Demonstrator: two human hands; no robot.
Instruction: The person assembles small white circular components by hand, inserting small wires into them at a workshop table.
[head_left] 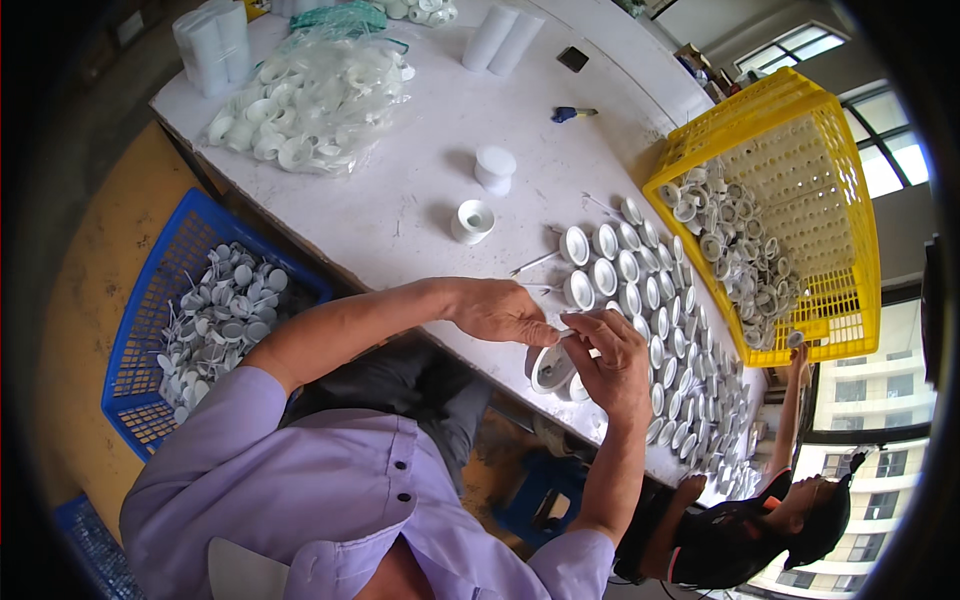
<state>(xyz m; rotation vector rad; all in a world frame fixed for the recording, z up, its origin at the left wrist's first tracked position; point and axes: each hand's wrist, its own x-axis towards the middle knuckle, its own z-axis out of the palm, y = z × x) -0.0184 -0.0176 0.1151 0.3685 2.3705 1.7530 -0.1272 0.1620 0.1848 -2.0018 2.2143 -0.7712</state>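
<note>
My left hand (505, 315) and my right hand (612, 362) meet over the table's near edge, their fingertips pinched together. Between them is a small pale piece, too covered by the fingers to make out. Just beneath the fingers sits a white round fitting (546, 372) with a hollow face; whether it is held or resting on the table I cannot tell. Rows of similar white round fittings (604, 276) with grey insides lie to the right, some with thin wires sticking out. Farther off stand a white ring-shaped cup (472, 222) and a white spool-like piece (495, 170).
A blue crate (140, 345) of white discs with stems stands at left. On the table are a clear bag of white rings (310, 110), white rolls (503, 40) and a blue cutter knife (574, 115). A co-worker (735, 535) reaches toward a tilted yellow crate (840, 230) of fittings.
</note>
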